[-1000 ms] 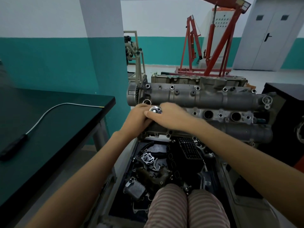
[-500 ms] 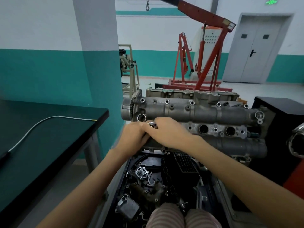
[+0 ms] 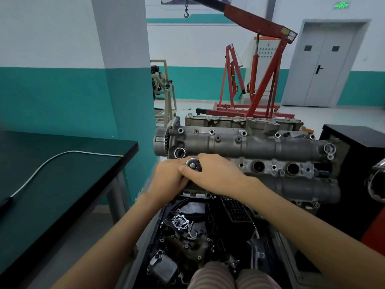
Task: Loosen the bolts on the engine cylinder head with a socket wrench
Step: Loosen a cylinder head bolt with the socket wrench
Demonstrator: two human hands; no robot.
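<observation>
A grey metal cylinder head (image 3: 260,147) lies across the middle of the view, with bolt holes along its top and round bores in its centre strip. The shiny round head of the socket wrench (image 3: 192,163) stands at the cylinder head's left end. My right hand (image 3: 216,176) lies over the wrench, thumb and fingers curled beside the round head. My left hand (image 3: 168,180) is tucked under the right one and seems to hold the wrench handle, which is hidden. The bolt under the wrench is hidden too.
A dark-topped table (image 3: 62,174) with a grey cable (image 3: 41,170) stands to the left. Below the head, a tray (image 3: 150,236) holds several loose engine parts. A black box (image 3: 358,142) sits at the right. A red engine hoist (image 3: 260,80) stands behind.
The view has tilted upward, so the cylinder head and both hands sit lower in frame. The hands stay stacked on the wrench; its round head shows more fully than half a second ago.
</observation>
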